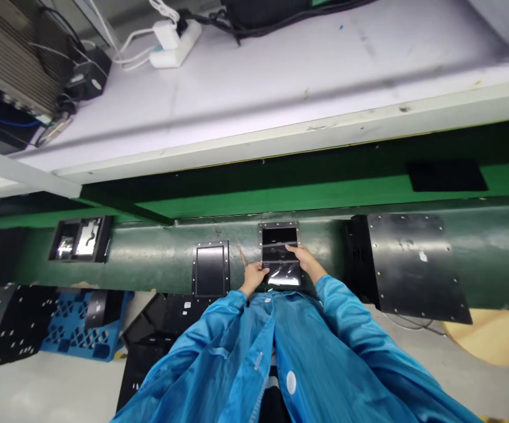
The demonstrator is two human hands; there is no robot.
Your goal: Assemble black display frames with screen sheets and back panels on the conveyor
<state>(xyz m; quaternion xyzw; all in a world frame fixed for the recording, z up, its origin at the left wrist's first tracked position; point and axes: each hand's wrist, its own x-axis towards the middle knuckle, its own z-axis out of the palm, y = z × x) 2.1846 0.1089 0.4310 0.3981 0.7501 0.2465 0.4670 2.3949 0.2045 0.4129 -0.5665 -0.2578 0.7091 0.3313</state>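
A dark glossy flat panel (283, 274), with light reflecting off its near part, is between my two hands. Beneath and beyond it lies a black rectangular frame (279, 225) with light dots like screws round its rim. My left hand (254, 277) is closed on the panel's left edge. On the right edge my right hand (306, 259) grips it, one finger stretched over the top face and the other fingers hidden. To the left of my left hand lies a thin brownish stick-like tool (241, 255). Another black framed panel (210, 269) lies flat farther left.
The green bench (157, 252) runs across, under a white shelf (280, 135) with a power strip (175, 47). A two-window black frame (80, 238) lies left; a large black box (415, 264) is right. Below are a blue pallet (78, 323) and a round wooden stool (492, 338).
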